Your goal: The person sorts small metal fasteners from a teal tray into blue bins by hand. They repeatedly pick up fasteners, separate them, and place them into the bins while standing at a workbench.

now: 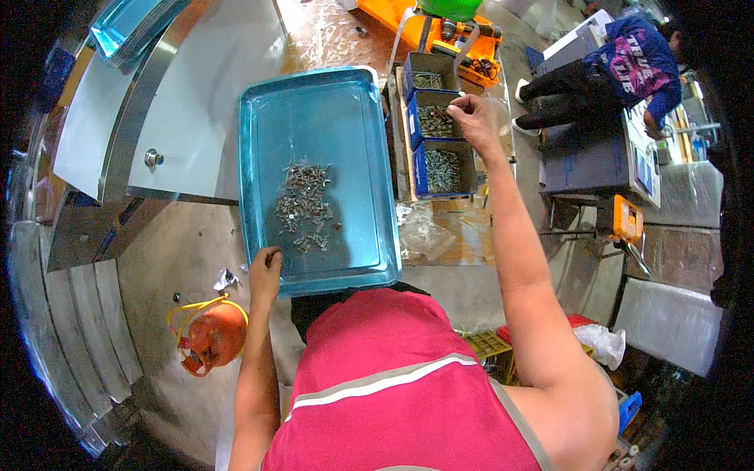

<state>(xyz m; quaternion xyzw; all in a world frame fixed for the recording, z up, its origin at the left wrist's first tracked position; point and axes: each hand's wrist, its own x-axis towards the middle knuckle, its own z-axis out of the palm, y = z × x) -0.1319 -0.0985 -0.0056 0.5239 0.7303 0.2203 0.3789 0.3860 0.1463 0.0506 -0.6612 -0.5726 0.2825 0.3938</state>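
A large blue tray point(322, 118) lies in front of me, its near edge at my lap. On its bare middle is a loose pile of small metal screws point(305, 198). My left hand point(265, 271) is closed over the tray's left rim, close to the near corner. Out to the right, my right hand point(473, 124) hovers at the right side of the middle blue bin point(415, 118), thumb and fingers pinched together. Whatever sits in that pinch is too small to make out. Screws fill this bin and the nearest blue bin point(421, 169); the far blue bin point(408, 72) holds longer pieces.
Beyond the bins lies an orange case point(496, 47) with a power drill point(449, 30). A metal cabinet point(200, 110) stands at left. An orange gas cylinder point(214, 337) with a yellow hose is on the floor. At far right another person point(628, 71) works by a machine.
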